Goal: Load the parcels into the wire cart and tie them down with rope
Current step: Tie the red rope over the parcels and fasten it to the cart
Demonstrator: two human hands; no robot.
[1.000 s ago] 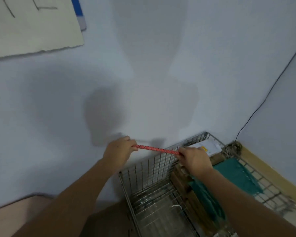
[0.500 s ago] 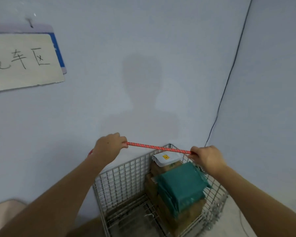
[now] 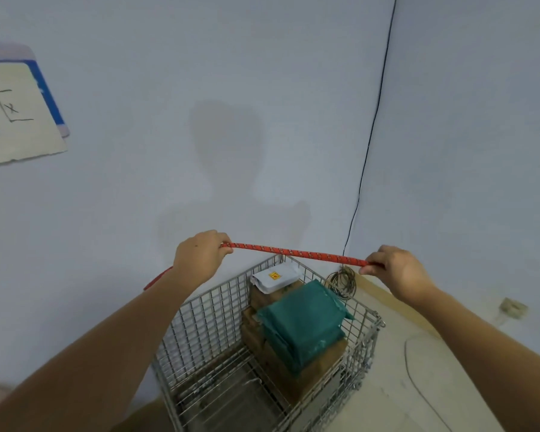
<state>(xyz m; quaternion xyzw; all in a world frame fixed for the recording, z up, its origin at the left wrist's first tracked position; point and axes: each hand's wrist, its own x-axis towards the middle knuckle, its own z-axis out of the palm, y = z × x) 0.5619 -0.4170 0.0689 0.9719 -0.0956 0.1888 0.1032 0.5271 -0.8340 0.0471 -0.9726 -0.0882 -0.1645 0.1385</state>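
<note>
A red patterned rope [image 3: 293, 253] is stretched taut between my two hands, above the far corner of the wire cart [image 3: 206, 310]. My left hand [image 3: 200, 255] grips its left part, and a loose tail hangs below that wrist. My right hand [image 3: 393, 269] pinches the right end. Inside the cart, against its right side, stand brown cardboard parcels [image 3: 312, 369] with a green plastic-wrapped parcel [image 3: 303, 319] on top and a white mailer with a yellow label [image 3: 275, 277] behind it.
The cart stands in a room corner between two pale blue walls. A black cable [image 3: 374, 126] runs down the corner to a coil of wire [image 3: 342, 283] on the floor. A paper sign [image 3: 10, 113] hangs at the left.
My hands have moved further apart, so a longer stretch of rope spans between them. The view has shifted, with the cart now lower and more central.
</note>
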